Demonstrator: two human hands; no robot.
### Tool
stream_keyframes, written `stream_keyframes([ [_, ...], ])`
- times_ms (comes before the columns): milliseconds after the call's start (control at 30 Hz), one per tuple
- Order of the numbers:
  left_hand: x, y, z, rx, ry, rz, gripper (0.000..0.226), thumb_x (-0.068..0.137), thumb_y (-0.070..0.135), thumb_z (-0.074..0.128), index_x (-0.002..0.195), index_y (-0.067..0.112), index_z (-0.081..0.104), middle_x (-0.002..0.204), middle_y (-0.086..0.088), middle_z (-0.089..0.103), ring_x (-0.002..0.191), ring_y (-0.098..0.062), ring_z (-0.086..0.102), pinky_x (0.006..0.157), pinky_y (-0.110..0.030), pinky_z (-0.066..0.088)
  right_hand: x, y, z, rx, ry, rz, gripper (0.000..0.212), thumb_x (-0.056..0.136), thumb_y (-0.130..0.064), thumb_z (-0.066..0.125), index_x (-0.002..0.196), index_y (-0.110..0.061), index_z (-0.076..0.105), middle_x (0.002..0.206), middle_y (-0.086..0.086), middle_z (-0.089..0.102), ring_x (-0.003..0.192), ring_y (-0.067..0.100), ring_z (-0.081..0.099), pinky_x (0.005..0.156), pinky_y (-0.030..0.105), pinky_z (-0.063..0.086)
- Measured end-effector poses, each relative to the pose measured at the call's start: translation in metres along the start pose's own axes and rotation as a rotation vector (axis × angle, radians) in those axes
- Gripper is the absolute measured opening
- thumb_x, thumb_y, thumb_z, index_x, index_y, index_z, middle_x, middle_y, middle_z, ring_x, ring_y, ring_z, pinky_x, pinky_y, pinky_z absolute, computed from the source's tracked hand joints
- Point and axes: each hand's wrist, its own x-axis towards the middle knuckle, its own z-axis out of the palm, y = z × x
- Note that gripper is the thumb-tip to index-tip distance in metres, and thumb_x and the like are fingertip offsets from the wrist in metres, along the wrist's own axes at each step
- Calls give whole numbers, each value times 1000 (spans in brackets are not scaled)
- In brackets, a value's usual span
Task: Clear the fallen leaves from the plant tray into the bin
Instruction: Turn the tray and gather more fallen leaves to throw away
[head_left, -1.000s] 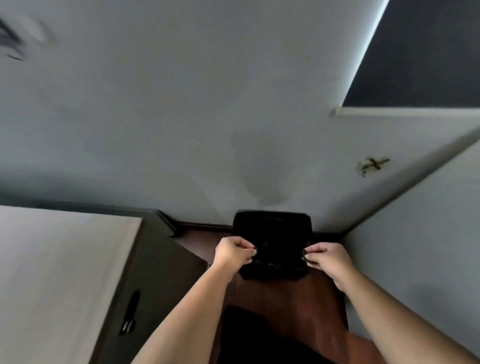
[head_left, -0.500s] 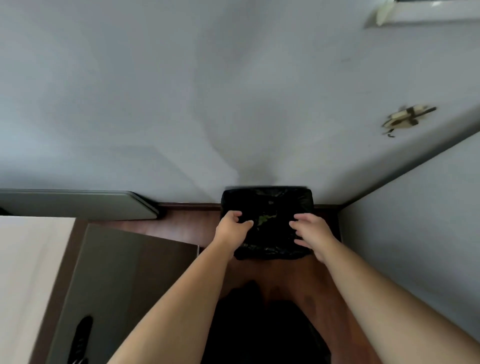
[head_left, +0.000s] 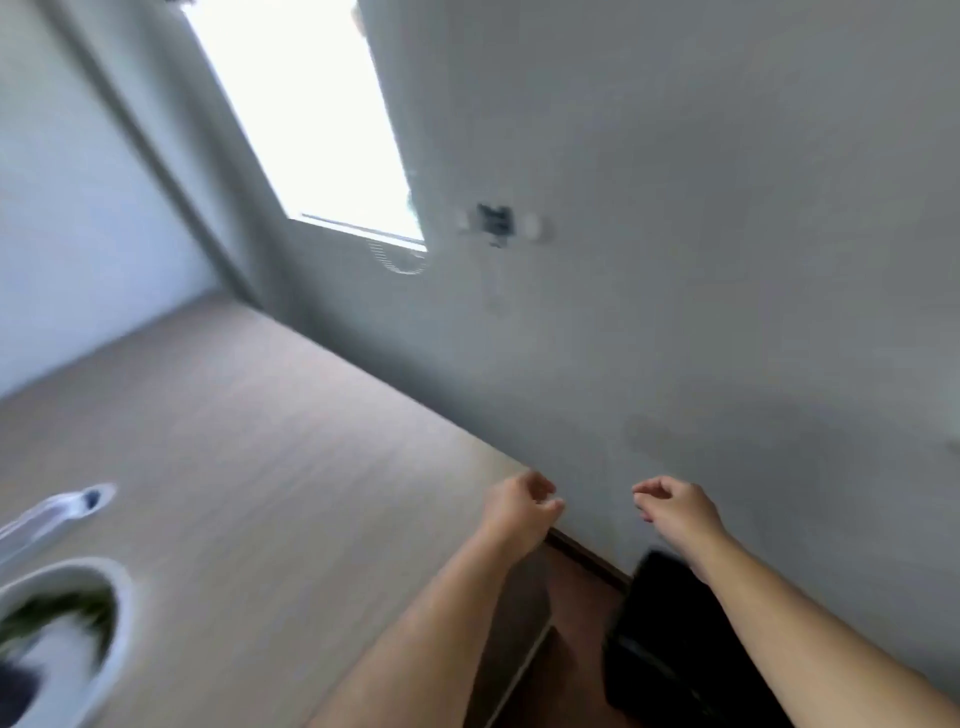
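Bin (head_left: 675, 649): black, glossy liner, boxy, on the floor.
Left hand (head_left: 517, 506): above-left of the bin, grip loosely curled, empty.
Right hand (head_left: 675, 506): above the bin, grip loosely curled, empty.
Bench (head_left: 260, 441): pale woodgrain, left of the bin.

Single head view, tilted, faces wall (head_left: 675, 260) over table (head_left: 260, 441) corner; motion-blurred.

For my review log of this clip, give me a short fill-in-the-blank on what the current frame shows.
1. Both hands, the left hand and the right hand, hold ____.
2. The bin is lined in the colour ____.
3. The white plant tray rests on the ____, at the person's left.
4. The bright window is set in the ____.

Missing words: nothing; black; table; wall
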Motion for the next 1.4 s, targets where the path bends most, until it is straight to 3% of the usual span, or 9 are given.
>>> stream_keyframes([
  [133,-63,-56,-107,-58,241,-118,25,83,32,60,104,19,65,107,-3,69,99,-19,64,86,-32,54,-49,-83,88,-70,-256,-198,11,82,-10,60,75,-18,65,79,9,67,73,23,61,61,28,44],
  [233,-117,-112,-163,-88,408,-254,24,83,31,59,103,18,65,106,-2,70,98,-19,64,83,-28,52,-93,-116,156,-169,-478,-321,8,85,-12,59,86,-12,67,83,9,68,77,23,62,63,29,42],
  [533,-274,-279,-259,-150,693,-607,10,78,29,60,87,25,61,97,0,70,90,-19,64,76,-24,48,-231,-160,339,-385,-862,-557,11,82,-7,60,78,-14,68,76,8,67,66,19,61,52,22,40],
  [667,-308,-344,-287,-104,661,-655,11,79,21,61,90,21,59,92,-2,62,88,-21,61,80,-26,50,-274,-158,408,-464,-915,-630,10,81,-12,62,75,-18,68,75,5,68,69,19,64,55,23,43],
  [767,-323,-390,-304,27,566,-657,26,80,21,61,105,15,61,110,-5,62,101,-23,60,79,-22,44,-298,-146,449,-609,-910,-752,12,79,-18,61,87,-19,70,78,-3,66,74,16,61,58,20,42],
  [967,-325,-442,-322,345,299,-616,42,84,20,59,126,23,54,134,-2,51,126,-24,44,103,-34,34,-315,-128,491,-1022,-1048,-1041,38,78,-31,66,115,-22,62,118,-3,64,108,16,59,89,26,47],
  [1067,-320,-451,-323,465,210,-593,40,85,29,61,125,27,56,133,2,55,126,-20,46,104,-37,33,-313,-123,502,-1210,-1079,-1164,37,80,-28,64,117,-25,59,119,-1,62,109,18,55,89,30,46],
  [1233,-311,-451,-312,509,257,-530,30,85,40,59,111,27,64,116,1,64,114,-21,53,99,-35,35,-292,-136,513,-1314,-1044,-1196,26,84,-17,61,109,-24,63,115,-2,64,105,17,58,85,29,48],
  [1400,-299,-446,-294,499,260,-436,34,83,38,61,116,28,60,120,2,58,117,-20,49,100,-37,34,-269,-147,506,-1384,-858,-1305,39,85,-6,49,114,-30,60,120,-6,63,110,20,57,91,29,45],
])
